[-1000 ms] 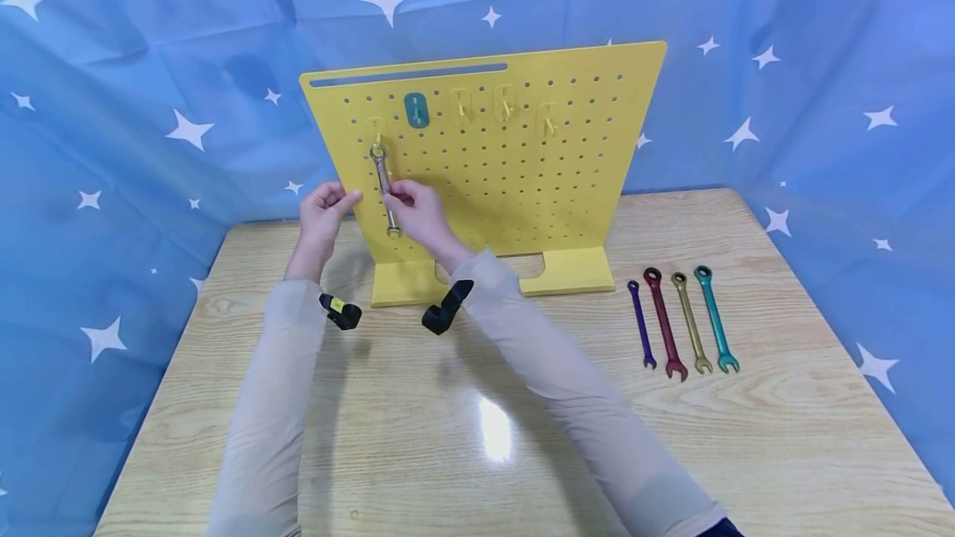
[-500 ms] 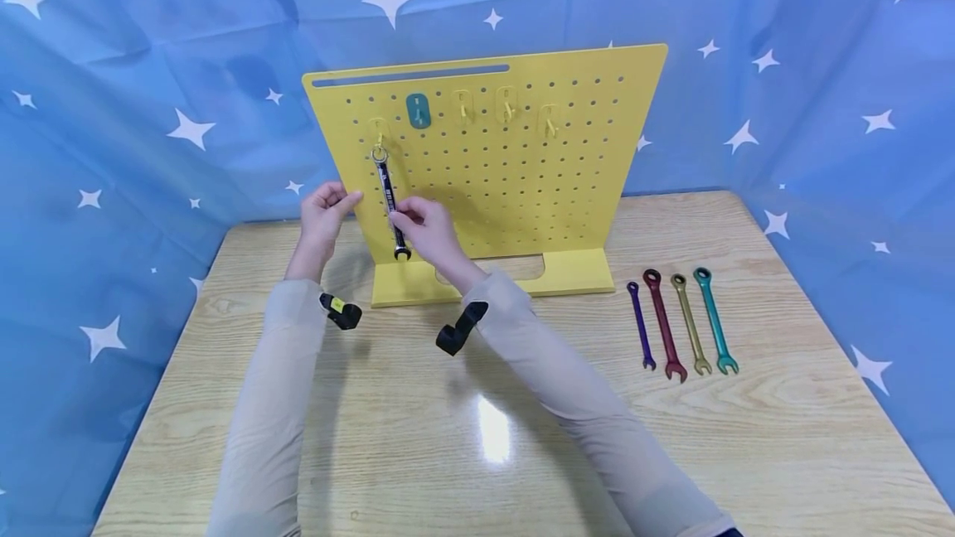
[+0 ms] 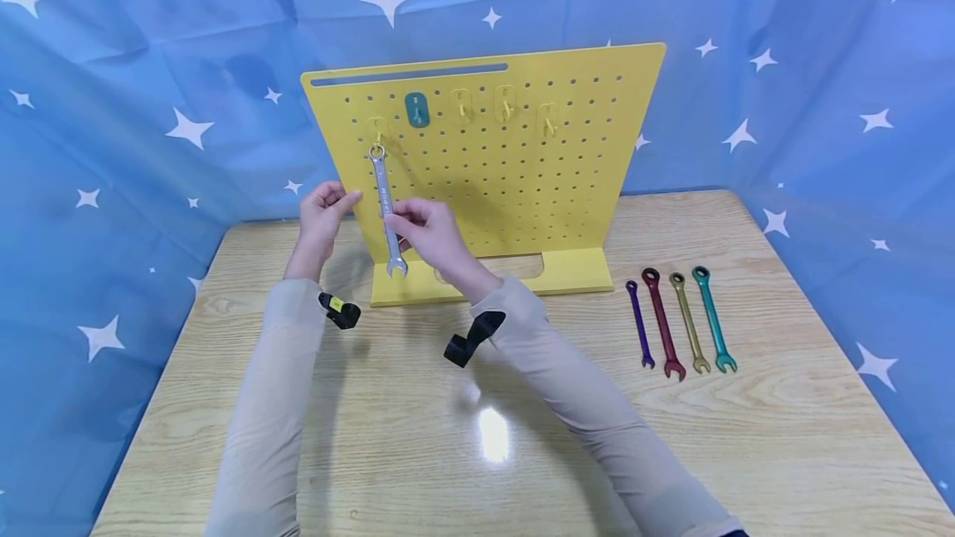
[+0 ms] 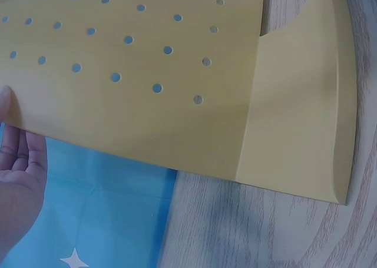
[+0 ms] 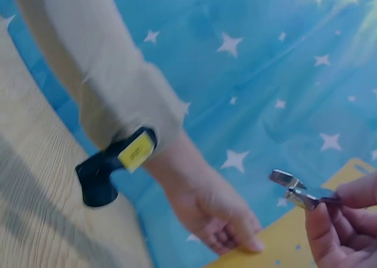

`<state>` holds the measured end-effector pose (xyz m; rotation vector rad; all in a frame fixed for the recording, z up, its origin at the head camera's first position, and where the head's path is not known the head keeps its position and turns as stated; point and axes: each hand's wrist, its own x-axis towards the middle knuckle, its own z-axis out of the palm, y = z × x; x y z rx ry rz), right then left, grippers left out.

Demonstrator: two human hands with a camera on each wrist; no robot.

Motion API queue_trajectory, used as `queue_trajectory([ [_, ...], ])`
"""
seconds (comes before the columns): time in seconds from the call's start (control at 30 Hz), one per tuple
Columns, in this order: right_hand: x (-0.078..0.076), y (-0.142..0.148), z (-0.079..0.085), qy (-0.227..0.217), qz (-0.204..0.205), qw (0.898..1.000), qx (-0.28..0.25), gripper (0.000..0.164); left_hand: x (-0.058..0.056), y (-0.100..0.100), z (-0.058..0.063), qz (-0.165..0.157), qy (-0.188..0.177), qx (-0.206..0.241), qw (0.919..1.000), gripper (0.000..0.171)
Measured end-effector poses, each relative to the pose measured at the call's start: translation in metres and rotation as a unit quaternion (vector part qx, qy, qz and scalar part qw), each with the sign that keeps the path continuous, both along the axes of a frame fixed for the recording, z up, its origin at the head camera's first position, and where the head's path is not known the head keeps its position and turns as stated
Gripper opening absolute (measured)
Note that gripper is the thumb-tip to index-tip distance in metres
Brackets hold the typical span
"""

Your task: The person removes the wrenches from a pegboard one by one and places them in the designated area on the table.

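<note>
My right hand point(image 3: 436, 237) pinches a silver combination wrench point(image 3: 383, 193) between thumb and fingers, below its middle. The wrench's ring end meets the tip of the leftmost yellow hook point(image 3: 378, 136); whether the ring is fully over it I cannot tell. Its open jaw end points down. On the left edge of the yellow pegboard point(image 3: 515, 205), my left hand point(image 3: 321, 218) grips with the thumb in front and fingers behind. The left wrist view shows that hand point(image 4: 23, 188) at the board's edge. In the right wrist view the wrench's open end point(image 5: 301, 198) sticks out from the right fingers.
Along the board's top sit a teal hook point(image 3: 417, 109) and several yellow hooks point(image 3: 506, 104). Right of the board, purple point(image 3: 639, 326), red point(image 3: 663, 326), gold point(image 3: 690, 323) and teal point(image 3: 715, 320) wrenches lie side by side on the wooden table point(image 3: 418, 437). A starry blue cloth point(image 3: 246, 48) hangs behind.
The right hand has moved slightly down and towards me, and the wrench's lower end has swung down with it. The ring end stays by the hook. My left hand has not moved.
</note>
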<state>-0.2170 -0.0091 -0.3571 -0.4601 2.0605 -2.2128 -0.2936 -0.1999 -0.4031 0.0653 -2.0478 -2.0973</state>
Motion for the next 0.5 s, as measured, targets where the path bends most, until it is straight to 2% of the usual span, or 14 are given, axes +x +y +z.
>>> queue_trajectory([
  [0.27,0.005,0.002,0.016,-0.02,0.012,1.0,-0.01,0.019,0.0,0.001,0.002,0.0,-0.004,-0.002,1.0,0.018],
  [0.5,0.009,0.003,0.022,-0.009,0.016,1.0,-0.019,0.018,0.001,0.001,0.002,0.002,-0.004,0.009,0.9999,0.02],
])
